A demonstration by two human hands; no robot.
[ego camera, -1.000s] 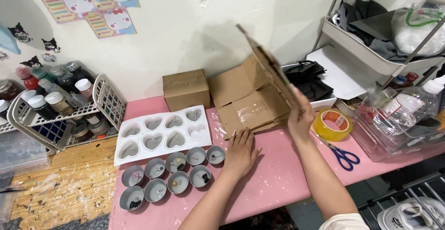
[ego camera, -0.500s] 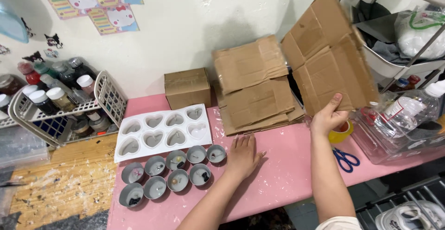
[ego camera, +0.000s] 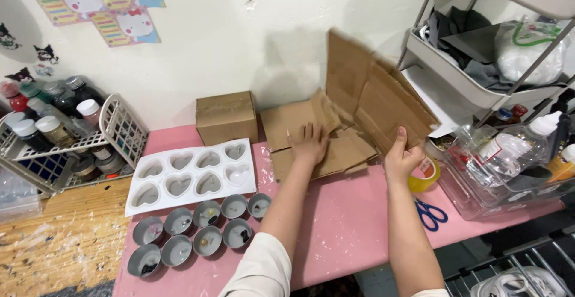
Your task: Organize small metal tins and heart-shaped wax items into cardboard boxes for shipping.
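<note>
the left hand lies flat with its fingers spread wide on a pile of brown cardboard sheets. it holds nothing, it just presses down on the rough, creased card. the pile sits on the pink table, just right of the small closed cardboard box.

the right hand is closed on the bottom edge of a big folded piece of cardboard. that piece stands up and leans back toward the white wall, right of the flat pile. its edges look torn and bent.

left of the flat pile, in front of the small box, lies a white mould tray with heart-shaped holes. it looks soft and rubbery, but that is hard to tell from here. in front of the tray stand little round metal cups in two rows, each with something small inside.

right of the flat pile, close under the right hand, is a yellow roll of tape. blue-handled scissors lie on the table in front of the tape. far left of the pile, a white wire rack holds small bottles and jars.
</note>
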